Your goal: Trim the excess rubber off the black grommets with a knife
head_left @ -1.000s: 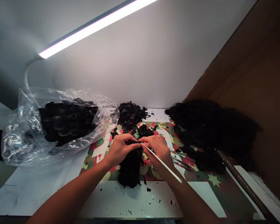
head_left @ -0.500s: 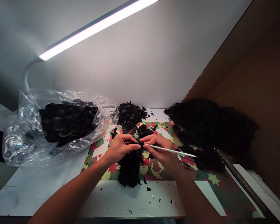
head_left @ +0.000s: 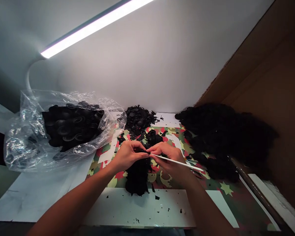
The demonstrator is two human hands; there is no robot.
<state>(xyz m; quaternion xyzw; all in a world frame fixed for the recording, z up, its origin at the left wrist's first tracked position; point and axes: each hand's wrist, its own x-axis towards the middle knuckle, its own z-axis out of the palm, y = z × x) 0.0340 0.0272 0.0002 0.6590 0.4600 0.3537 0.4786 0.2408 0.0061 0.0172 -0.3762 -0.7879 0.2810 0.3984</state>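
Observation:
My left hand [head_left: 127, 154] pinches a small dark piece [head_left: 140, 150] between thumb and fingers; most of it is hidden. My right hand [head_left: 171, 154] is closed on a thin white stick-like tool [head_left: 180, 163], whose tip meets the left fingertips. Both hands touch or nearly touch at the tips. Below them lies a heap of black rubber scraps [head_left: 137, 183]. Just beyond the hands are black ring-shaped parts [head_left: 152, 137].
A clear plastic bag [head_left: 27, 147] of black rubber parts [head_left: 68, 126] sits at left. A scrap pile [head_left: 139, 116] stands at the back, and a large black pile [head_left: 226, 134] at right, beside cardboard [head_left: 267, 72]. A lamp [head_left: 95, 31] hangs overhead. Patterned paper [head_left: 250, 203] covers the table.
The white tool's tip has moved slightly left and down towards the left fingertips, and the hands have drawn closer together. The camera view has shifted a little.

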